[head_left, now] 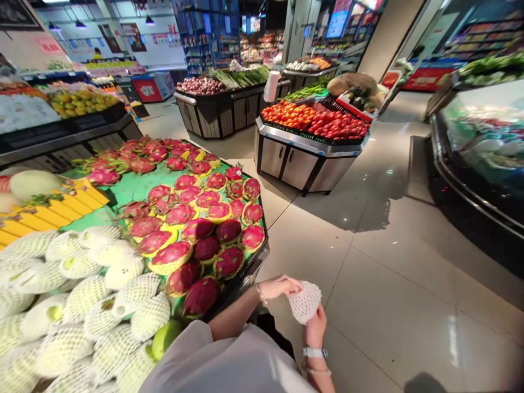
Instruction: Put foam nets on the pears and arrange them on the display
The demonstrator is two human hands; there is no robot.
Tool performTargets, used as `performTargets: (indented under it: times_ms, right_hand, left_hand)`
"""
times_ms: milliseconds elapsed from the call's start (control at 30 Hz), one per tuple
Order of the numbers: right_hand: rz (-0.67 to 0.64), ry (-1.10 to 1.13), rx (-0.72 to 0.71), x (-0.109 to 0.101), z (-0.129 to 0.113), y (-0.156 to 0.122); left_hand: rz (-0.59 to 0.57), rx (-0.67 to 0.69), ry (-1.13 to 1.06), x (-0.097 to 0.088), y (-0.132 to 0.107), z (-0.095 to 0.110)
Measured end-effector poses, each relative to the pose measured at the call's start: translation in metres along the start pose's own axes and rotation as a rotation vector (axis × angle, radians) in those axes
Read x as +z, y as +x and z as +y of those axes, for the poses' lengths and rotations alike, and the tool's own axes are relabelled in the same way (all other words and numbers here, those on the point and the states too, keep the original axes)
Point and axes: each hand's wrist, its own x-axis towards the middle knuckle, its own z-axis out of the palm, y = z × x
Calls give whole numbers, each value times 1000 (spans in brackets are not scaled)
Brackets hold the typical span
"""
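Note:
A white foam net sleeve (305, 302) is held up between my two hands, in front of my body and over the floor. The fingers of my left hand (282, 286) pinch its upper left edge. My right hand (316, 323) grips its lower right side, with the thumb and fingers partly hidden behind it. Whether a fruit sits inside the net, I cannot tell. Left of my arms, dragon fruit (202, 295) lie in rows on a green-lined stand, many in yellow foam nets. Closer to me are pale fruit in white foam nets (71, 349).
The dragon fruit stand's edge (257, 256) runs beside my left arm. Ahead is a stand of tomatoes (315, 120), with a stand of onions (200, 85) beyond. A curved glass display case (487, 142) stands at right, across the tiled floor (380, 295).

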Motion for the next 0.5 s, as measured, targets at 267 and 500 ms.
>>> performTargets:
  times_ms: [267,500]
  right_hand:
    - [-49,-67,-240,46,-46,-61]
    - [-705,-82,-65,58,-67,-101]
  left_hand:
    - [164,80,48,-12,-137,-3]
    - [407,-44,227,-18,-213,-27]
